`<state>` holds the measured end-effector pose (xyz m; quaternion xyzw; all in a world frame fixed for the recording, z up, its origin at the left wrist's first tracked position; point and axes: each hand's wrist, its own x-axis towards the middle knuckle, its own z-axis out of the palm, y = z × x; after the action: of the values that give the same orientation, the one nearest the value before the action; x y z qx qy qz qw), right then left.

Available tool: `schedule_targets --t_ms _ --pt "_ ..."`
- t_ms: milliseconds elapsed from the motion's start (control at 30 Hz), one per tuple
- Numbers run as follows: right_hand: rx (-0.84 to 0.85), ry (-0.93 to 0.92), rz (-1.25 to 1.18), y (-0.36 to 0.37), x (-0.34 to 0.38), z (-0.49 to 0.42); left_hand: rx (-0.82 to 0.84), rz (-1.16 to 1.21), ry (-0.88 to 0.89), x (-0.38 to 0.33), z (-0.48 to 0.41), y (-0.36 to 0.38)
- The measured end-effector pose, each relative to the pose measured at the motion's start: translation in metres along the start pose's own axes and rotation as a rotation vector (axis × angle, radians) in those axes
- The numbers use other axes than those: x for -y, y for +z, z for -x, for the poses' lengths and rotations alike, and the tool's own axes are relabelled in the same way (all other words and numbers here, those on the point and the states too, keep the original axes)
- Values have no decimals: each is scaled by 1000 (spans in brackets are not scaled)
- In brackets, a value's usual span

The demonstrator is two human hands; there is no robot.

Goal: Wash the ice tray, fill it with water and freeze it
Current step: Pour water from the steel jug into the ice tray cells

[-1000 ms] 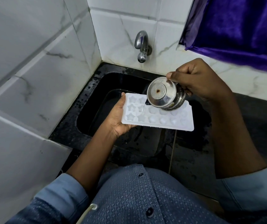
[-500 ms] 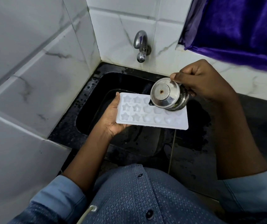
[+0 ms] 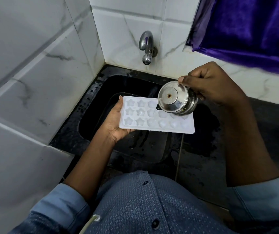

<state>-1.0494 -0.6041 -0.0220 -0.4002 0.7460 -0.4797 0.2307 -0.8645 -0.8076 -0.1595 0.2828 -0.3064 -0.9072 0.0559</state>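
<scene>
Head view, looking down, noted left to right.

- Far left: white marble-pattern tiled wall [image 3: 25,73], meeting a second tiled wall at the corner behind the sink.
- Left sleeve [image 3: 59,200], light blue, is pushed up the forearm.
- Left hand [image 3: 113,122] grips the left short end of the ice tray [image 3: 155,129]. The thumb [image 3: 120,100] lies along the tray's end edge. The palm is beneath, and the remaining fingers are hidden under the tray.
- The ice tray is white, with three rows of cells, the leftmost ones star-shaped. It is held roughly level in the air above the black sink [image 3: 86,107], touching neither basin nor rim.
- Tap [image 3: 146,46], chrome, is on the back wall above the sink, well apart from the tray. No stream is visible from it.
- Steel vessel [image 3: 174,100] is tipped steeply, its flat base facing the camera and its lip just over the middle row, near the third cell. It covers part of the tray's far right. I cannot tell clearly whether water runs from the lip.
- Right hand [image 3: 213,85] holds the vessel from the right, fingers curled round its body and thumb pressed on the upper edge of the base.
- Right: dark counter [image 3: 270,132], wet near the sink.
- Upper right: purple cloth [image 3: 247,31] hanging against the wall.
- Bottom centre: blue patterned shirt [image 3: 143,203].
</scene>
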Motion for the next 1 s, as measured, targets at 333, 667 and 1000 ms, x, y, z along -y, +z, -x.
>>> schedule_targets --t_ms 333,667,1000 --pt "0 4 11 -2 2 0 -19 -15 11 -1 2 3" --pt "-12 19 10 -2 0 0 -6 -29 9 -2 2 0" --pt "-30 10 102 -13 2 9 -31 -27 23 -6 3 -4"
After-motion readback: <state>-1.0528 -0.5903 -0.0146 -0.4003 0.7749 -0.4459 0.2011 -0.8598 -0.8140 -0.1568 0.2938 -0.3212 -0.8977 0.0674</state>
